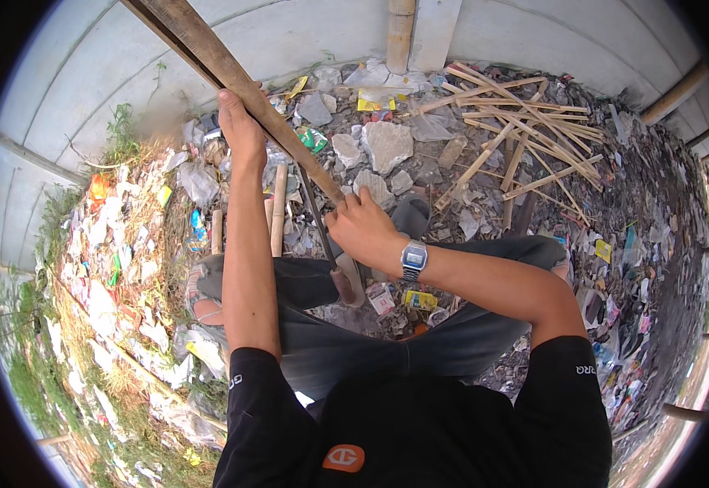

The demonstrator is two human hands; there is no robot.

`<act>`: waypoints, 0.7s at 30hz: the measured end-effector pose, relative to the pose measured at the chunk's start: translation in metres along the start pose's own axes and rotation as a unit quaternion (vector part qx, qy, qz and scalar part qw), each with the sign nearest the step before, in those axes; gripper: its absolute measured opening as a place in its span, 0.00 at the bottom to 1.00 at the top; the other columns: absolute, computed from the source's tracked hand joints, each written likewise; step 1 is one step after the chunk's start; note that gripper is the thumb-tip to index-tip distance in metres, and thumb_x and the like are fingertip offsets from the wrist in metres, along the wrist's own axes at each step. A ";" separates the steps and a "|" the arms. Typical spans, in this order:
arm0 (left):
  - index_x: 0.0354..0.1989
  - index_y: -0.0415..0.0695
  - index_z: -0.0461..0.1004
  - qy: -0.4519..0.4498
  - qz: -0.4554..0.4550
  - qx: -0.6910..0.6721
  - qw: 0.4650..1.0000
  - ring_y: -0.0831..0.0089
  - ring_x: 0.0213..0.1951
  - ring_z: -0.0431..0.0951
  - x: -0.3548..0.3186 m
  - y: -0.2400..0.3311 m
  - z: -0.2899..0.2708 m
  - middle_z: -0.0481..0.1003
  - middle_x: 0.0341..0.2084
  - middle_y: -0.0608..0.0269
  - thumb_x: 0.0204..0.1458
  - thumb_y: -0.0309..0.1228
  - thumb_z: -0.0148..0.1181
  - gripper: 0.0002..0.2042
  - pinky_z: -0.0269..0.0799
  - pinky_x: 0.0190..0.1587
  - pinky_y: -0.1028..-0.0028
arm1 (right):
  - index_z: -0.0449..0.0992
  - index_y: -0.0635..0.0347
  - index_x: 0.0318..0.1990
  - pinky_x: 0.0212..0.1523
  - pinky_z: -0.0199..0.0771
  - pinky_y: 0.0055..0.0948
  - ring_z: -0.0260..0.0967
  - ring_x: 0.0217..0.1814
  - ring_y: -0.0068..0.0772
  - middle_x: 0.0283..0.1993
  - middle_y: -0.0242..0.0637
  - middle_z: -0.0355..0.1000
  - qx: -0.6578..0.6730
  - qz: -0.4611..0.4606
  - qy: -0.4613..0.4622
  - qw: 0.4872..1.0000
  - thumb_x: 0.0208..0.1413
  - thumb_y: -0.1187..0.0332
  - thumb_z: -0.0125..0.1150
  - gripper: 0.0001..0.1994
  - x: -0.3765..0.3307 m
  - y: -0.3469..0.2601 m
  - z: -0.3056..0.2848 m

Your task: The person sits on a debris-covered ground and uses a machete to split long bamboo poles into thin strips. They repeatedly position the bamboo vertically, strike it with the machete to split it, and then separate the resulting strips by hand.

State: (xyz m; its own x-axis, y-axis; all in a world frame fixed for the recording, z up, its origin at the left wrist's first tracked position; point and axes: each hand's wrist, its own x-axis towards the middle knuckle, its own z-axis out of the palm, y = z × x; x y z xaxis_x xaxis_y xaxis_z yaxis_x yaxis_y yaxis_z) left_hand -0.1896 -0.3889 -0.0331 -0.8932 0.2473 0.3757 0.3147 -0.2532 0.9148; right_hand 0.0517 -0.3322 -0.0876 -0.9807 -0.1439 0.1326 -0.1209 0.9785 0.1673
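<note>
Over at the left edge of the ground, leafy green plants (25,350) crowd up against a sunlit spread of mixed plastic litter (118,276). Moving right, here's the left hand (242,126), clasped around a long brown split bamboo pole (228,65), thumb up on the near side. That pole slants down from the pale grey panelled wall (314,37) at the far edge of the ground toward the space between the knees, a dark gap running along its upper length. Just beyond the left leg, a short tan bamboo piece (279,211) lies on the ground. Next comes a long dark blade with a brown cylindrical handle (342,286), its upper end meeting the pole's underside, its handle down between the legs. Right beside it, the right hand (362,228) curls its fingers over the pole's lower end, a silver digital watch (414,260) on the wrist. Behind that sit pale grey rubble chunks (387,145), and toward the ground's far right corner, a criss-crossed heap of thin, pale bamboo strips (533,134).
</note>
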 end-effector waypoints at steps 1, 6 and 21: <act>0.51 0.34 0.74 0.002 -0.006 -0.007 1.000 0.65 0.45 0.78 0.000 0.000 0.000 0.78 0.41 0.53 0.69 0.61 0.33 0.37 0.74 0.51 0.65 | 0.83 0.61 0.40 0.57 0.66 0.52 0.77 0.47 0.45 0.39 0.46 0.81 -0.004 -0.002 0.003 1.000 0.55 0.68 0.60 0.10 0.000 0.000 0.000; 0.54 0.34 0.72 0.007 -0.014 -0.018 1.000 0.65 0.46 0.78 -0.002 0.001 -0.001 0.78 0.43 0.52 0.67 0.63 0.37 0.38 0.74 0.52 0.65 | 0.82 0.60 0.39 0.55 0.67 0.48 0.76 0.46 0.43 0.38 0.45 0.81 0.017 0.001 -0.007 1.000 0.53 0.68 0.61 0.09 -0.003 0.000 0.012; 0.46 0.33 0.72 0.018 0.036 -0.042 0.998 0.81 0.35 0.74 -0.010 0.002 0.023 0.78 0.32 0.62 0.61 0.50 0.64 0.26 0.71 0.38 0.78 | 0.73 0.74 0.54 0.37 0.79 0.30 0.79 0.32 0.31 0.37 0.46 0.80 0.576 0.367 -0.028 0.730 0.53 0.52 0.75 0.33 -0.082 -0.009 0.178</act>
State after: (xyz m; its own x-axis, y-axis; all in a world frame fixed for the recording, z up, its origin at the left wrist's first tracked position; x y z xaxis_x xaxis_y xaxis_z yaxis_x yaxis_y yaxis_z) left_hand -0.1725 -0.3699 -0.0320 -0.8808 0.1923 0.4326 0.3513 -0.3472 0.8695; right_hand 0.1056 -0.3027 -0.2741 -0.8469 0.4565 -0.2727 0.4235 0.2688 -0.8651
